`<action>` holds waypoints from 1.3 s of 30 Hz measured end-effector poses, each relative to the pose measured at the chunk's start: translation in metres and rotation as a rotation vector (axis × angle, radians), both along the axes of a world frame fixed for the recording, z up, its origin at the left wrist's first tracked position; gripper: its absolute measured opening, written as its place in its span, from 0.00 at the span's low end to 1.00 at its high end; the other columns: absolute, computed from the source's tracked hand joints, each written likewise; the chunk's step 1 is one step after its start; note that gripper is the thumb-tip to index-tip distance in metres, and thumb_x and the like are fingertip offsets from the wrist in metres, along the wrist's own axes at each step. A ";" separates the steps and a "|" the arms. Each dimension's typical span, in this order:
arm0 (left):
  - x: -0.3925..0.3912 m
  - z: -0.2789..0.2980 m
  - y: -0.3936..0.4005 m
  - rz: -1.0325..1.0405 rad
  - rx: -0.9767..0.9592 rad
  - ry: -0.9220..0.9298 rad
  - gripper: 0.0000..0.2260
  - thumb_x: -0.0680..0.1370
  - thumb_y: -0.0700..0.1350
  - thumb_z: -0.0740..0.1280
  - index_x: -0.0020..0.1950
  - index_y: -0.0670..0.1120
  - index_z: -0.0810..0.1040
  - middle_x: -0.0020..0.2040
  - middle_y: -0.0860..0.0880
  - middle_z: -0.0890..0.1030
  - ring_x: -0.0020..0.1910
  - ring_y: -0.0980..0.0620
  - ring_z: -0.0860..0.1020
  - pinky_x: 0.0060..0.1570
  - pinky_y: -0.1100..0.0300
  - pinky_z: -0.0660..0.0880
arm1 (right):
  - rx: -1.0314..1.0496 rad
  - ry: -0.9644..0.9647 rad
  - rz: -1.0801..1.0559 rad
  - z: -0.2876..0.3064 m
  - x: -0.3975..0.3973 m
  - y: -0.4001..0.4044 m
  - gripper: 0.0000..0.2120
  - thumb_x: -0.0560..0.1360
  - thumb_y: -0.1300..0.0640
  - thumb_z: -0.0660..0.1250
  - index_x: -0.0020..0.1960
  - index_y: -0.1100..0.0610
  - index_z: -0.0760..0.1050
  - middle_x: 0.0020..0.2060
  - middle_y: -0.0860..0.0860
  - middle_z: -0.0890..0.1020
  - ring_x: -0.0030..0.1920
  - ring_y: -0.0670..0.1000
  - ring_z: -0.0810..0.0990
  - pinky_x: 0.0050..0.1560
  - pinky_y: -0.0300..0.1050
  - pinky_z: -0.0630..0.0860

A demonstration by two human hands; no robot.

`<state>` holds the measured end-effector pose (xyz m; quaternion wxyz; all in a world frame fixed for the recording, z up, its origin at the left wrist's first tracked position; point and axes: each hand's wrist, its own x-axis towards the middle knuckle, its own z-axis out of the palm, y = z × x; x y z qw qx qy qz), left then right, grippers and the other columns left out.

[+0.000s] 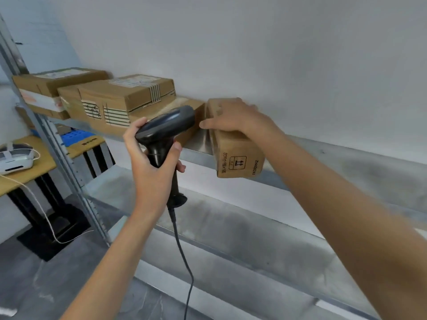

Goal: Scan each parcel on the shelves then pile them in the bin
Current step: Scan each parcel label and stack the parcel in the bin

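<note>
Black plastic is filling our left hand (152, 167): we are gripping the black handheld barcode scanner (165, 132) by its handle, our fingers (179, 166) curled round the grip and the thumb lying up beside its head. Its dark cable (182, 255) is hanging down from the base of the handle toward the grey floor (41, 285).

Just beyond and to the right, our right hand (233, 117) is resting on top of a small brown cardboard parcel (235, 148) with black printed marks on its near face. The fingers are draped over its top and far side, the thumb pointing left along its near edge; they are blurred, so we cannot tell how tightly they are closing. The parcel is sitting at the front edge of the grey metal shelf (346, 162), tilted, with its lower end overhanging the lip. The scanner's head is just beside the parcel's left side.

Farther left on the same shelf, three more taped cardboard boxes (120, 100) are lying close together, one on top of another. Behind the shelf's upright post, a wooden desk (44, 162) is carrying a white headset (16, 158) with a white cord trailing down, and a blue tray (76, 136) is sitting beyond it.
</note>
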<state>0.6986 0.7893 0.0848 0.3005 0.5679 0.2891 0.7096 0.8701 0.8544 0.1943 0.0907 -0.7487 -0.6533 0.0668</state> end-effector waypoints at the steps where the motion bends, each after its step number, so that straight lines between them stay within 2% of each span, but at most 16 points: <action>1: 0.000 -0.001 0.004 -0.029 -0.026 -0.013 0.26 0.80 0.30 0.68 0.72 0.48 0.61 0.65 0.54 0.75 0.42 0.38 0.79 0.37 0.58 0.81 | -0.029 0.057 -0.033 -0.002 0.001 0.003 0.35 0.75 0.33 0.64 0.76 0.50 0.65 0.72 0.57 0.70 0.68 0.62 0.71 0.67 0.59 0.70; 3: -0.001 -0.004 0.010 -0.083 -0.056 -0.018 0.26 0.80 0.31 0.68 0.72 0.48 0.62 0.67 0.38 0.72 0.42 0.38 0.79 0.37 0.58 0.80 | 0.013 0.129 -0.067 -0.006 0.004 0.004 0.29 0.75 0.39 0.65 0.72 0.51 0.69 0.61 0.54 0.75 0.56 0.57 0.75 0.53 0.49 0.73; 5: -0.002 -0.006 0.014 -0.138 -0.061 -0.018 0.26 0.80 0.31 0.68 0.71 0.50 0.62 0.66 0.36 0.72 0.40 0.45 0.80 0.37 0.58 0.80 | 0.096 0.121 -0.108 -0.009 0.005 -0.001 0.24 0.75 0.42 0.65 0.68 0.51 0.71 0.53 0.52 0.75 0.51 0.55 0.74 0.44 0.46 0.68; 8: -0.005 -0.014 0.017 -0.216 -0.088 -0.015 0.26 0.80 0.31 0.69 0.70 0.52 0.63 0.65 0.33 0.72 0.36 0.45 0.80 0.37 0.57 0.80 | 0.150 0.116 -0.174 -0.015 0.004 -0.023 0.20 0.75 0.43 0.64 0.64 0.51 0.72 0.54 0.50 0.76 0.54 0.57 0.74 0.46 0.47 0.66; 11: -0.003 -0.025 0.015 -0.306 -0.135 -0.031 0.26 0.80 0.32 0.69 0.69 0.53 0.63 0.63 0.33 0.74 0.34 0.46 0.79 0.37 0.58 0.80 | 0.229 0.154 -0.258 -0.026 0.003 -0.066 0.18 0.74 0.43 0.64 0.61 0.49 0.70 0.53 0.48 0.73 0.59 0.61 0.72 0.43 0.46 0.64; 12: -0.001 -0.028 0.013 -0.336 -0.144 -0.043 0.26 0.80 0.32 0.69 0.69 0.54 0.63 0.61 0.33 0.75 0.35 0.45 0.79 0.37 0.58 0.80 | 0.255 0.144 -0.275 -0.031 0.003 -0.084 0.20 0.74 0.43 0.64 0.64 0.48 0.70 0.56 0.49 0.73 0.60 0.62 0.71 0.43 0.46 0.64; 14: 0.007 -0.036 0.006 -0.406 -0.151 -0.046 0.26 0.80 0.31 0.69 0.67 0.56 0.64 0.59 0.33 0.76 0.38 0.43 0.79 0.37 0.60 0.80 | 0.308 0.123 -0.325 -0.044 0.002 -0.121 0.30 0.74 0.43 0.64 0.75 0.43 0.65 0.71 0.49 0.69 0.65 0.64 0.69 0.50 0.49 0.67; 17: 0.024 -0.051 -0.012 -0.525 -0.165 -0.021 0.27 0.80 0.31 0.68 0.66 0.59 0.65 0.58 0.34 0.76 0.34 0.47 0.79 0.37 0.60 0.80 | 0.452 0.242 -0.448 -0.074 0.000 -0.182 0.35 0.73 0.42 0.65 0.79 0.39 0.59 0.80 0.45 0.58 0.70 0.61 0.69 0.61 0.53 0.73; 23: 0.067 -0.088 -0.070 -0.750 -0.294 0.036 0.27 0.80 0.32 0.68 0.66 0.60 0.65 0.58 0.33 0.76 0.31 0.47 0.80 0.40 0.60 0.80 | 0.671 0.460 -0.752 -0.139 -0.007 -0.294 0.36 0.71 0.40 0.69 0.76 0.32 0.60 0.80 0.39 0.56 0.73 0.46 0.65 0.70 0.47 0.67; 27: 0.091 -0.112 -0.121 -0.914 -0.436 0.058 0.28 0.80 0.33 0.70 0.66 0.63 0.67 0.65 0.39 0.76 0.40 0.44 0.86 0.48 0.52 0.84 | 0.784 0.649 -0.938 -0.170 -0.016 -0.354 0.38 0.65 0.35 0.68 0.75 0.31 0.63 0.79 0.38 0.59 0.73 0.34 0.63 0.74 0.46 0.65; 29: 0.098 -0.123 -0.145 -1.036 -0.548 0.056 0.28 0.79 0.35 0.71 0.65 0.65 0.69 0.67 0.40 0.76 0.49 0.37 0.86 0.51 0.51 0.84 | 0.836 0.759 -1.018 -0.184 -0.020 -0.377 0.39 0.63 0.36 0.69 0.74 0.33 0.66 0.77 0.39 0.64 0.74 0.38 0.65 0.74 0.52 0.67; 31: 0.103 -0.132 -0.166 -1.127 -0.665 0.074 0.26 0.77 0.39 0.72 0.65 0.66 0.71 0.64 0.45 0.80 0.54 0.39 0.85 0.53 0.47 0.83 | 0.873 0.844 -1.079 -0.198 -0.023 -0.396 0.39 0.64 0.39 0.71 0.74 0.36 0.67 0.76 0.41 0.69 0.74 0.44 0.69 0.73 0.56 0.70; 33: 0.107 -0.141 -0.181 -1.177 -0.725 0.111 0.24 0.78 0.40 0.72 0.65 0.66 0.71 0.57 0.50 0.84 0.52 0.45 0.86 0.48 0.50 0.84 | 0.881 0.913 -1.111 -0.211 -0.025 -0.409 0.37 0.66 0.43 0.72 0.75 0.38 0.68 0.74 0.43 0.72 0.72 0.47 0.72 0.70 0.57 0.72; 35: 0.110 -0.148 -0.193 -1.216 -0.746 0.140 0.24 0.78 0.40 0.72 0.64 0.66 0.71 0.52 0.52 0.86 0.49 0.46 0.87 0.42 0.56 0.84 | 0.878 0.984 -1.114 -0.222 -0.024 -0.422 0.35 0.71 0.49 0.73 0.75 0.40 0.67 0.72 0.45 0.74 0.68 0.48 0.77 0.67 0.54 0.76; 37: 0.112 -0.152 -0.201 -1.221 -0.771 0.158 0.24 0.76 0.43 0.73 0.65 0.64 0.70 0.52 0.50 0.86 0.48 0.45 0.87 0.41 0.58 0.83 | 0.847 1.062 -1.097 -0.229 -0.019 -0.431 0.32 0.76 0.55 0.73 0.76 0.42 0.66 0.69 0.46 0.77 0.63 0.47 0.81 0.62 0.51 0.80; 39: 0.113 -0.156 -0.206 -1.215 -0.794 0.171 0.25 0.73 0.46 0.74 0.65 0.64 0.70 0.53 0.45 0.86 0.49 0.43 0.87 0.42 0.58 0.83 | 0.780 1.050 -1.107 -0.234 -0.012 -0.438 0.30 0.77 0.57 0.72 0.77 0.45 0.67 0.68 0.45 0.77 0.64 0.46 0.80 0.66 0.53 0.77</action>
